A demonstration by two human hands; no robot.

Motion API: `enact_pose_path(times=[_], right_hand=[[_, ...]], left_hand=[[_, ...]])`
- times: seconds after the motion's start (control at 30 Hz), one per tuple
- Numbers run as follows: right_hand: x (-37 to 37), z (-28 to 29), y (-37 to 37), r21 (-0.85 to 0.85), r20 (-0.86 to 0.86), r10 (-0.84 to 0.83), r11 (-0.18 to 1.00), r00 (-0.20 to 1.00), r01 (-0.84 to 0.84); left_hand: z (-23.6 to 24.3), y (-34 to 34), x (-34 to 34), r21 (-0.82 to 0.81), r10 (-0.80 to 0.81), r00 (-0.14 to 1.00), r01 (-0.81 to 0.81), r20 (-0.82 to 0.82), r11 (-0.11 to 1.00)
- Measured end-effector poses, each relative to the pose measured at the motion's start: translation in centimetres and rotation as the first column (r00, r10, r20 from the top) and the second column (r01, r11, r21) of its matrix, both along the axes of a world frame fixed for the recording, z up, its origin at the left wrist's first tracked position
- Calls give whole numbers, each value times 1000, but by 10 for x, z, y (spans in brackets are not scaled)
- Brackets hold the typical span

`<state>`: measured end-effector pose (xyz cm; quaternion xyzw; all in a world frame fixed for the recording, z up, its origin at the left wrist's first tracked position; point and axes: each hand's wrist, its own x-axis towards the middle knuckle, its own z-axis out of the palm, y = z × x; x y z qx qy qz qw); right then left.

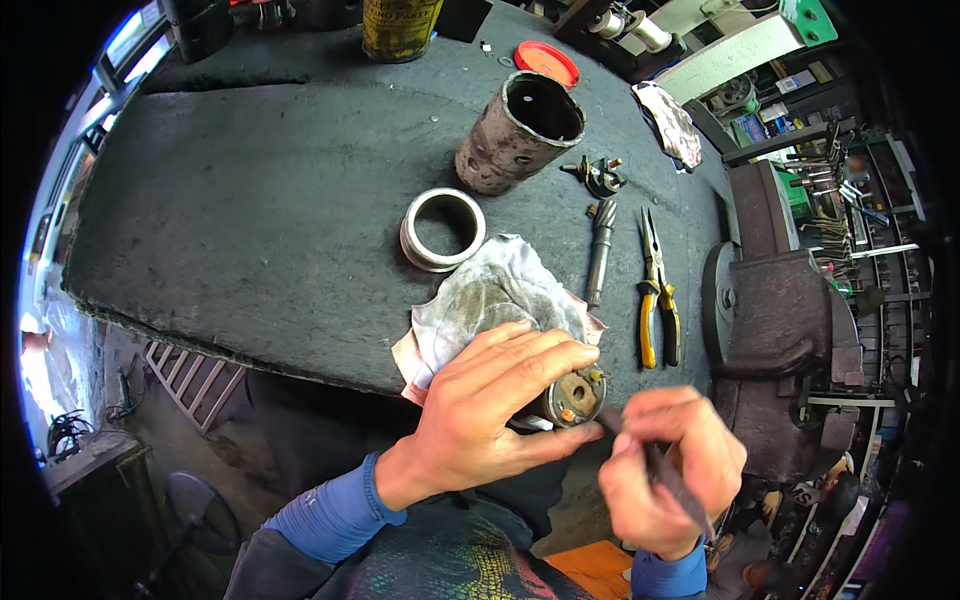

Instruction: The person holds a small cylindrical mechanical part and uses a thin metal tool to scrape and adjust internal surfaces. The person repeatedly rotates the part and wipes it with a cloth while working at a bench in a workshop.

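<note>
My left hand [495, 400] is wrapped round a short cylindrical metal part [578, 395], pressing it down at the table's near edge. The part's round end face shows a central hole, with a yellow bit and an orange bit near its rim. Closed in my right hand [675, 470] is a flat dark metal tool [675, 485], its tip close to the cylindrical part; whether they touch I cannot tell. A stained white rag [490, 290] lies under and beyond my left hand. Past the rag stand a metal ring [442, 230] and a scuffed open metal tube [520, 135].
Right of the rag lie yellow-and-black long-nose pliers [656, 290], a geared shaft [600, 255] and a small metal bracket [602, 178]. A red lid [547, 64], a yellow tin [400, 28] and a cloth [668, 125] are farther back. A heavy bench vise [775, 310] borders the right side.
</note>
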<state>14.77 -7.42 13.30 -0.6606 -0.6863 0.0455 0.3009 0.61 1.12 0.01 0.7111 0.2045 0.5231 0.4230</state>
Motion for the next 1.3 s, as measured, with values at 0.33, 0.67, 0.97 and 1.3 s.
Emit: enact_pose_path(times=[0.33,0.67,0.97,1.3], right_hand=[[-15,2,-1,-22,110,60,998,992,-58],[-8,1,7,4,100,-16,1000,995,16],[-4,-13,-11,53,-83,6,999,997,-1],[28,-43,-17,85,-461,37,996,887,3]], left_hand=[[-2,0,1,-2,12,1000,-12,27,1000],[-1,1,1,-11,23,999,-23,45,1000],[-1,0,-1,6,9,1000,-9,12,1000],[1,1,0,16,5,1000,-5,-16,1000]])
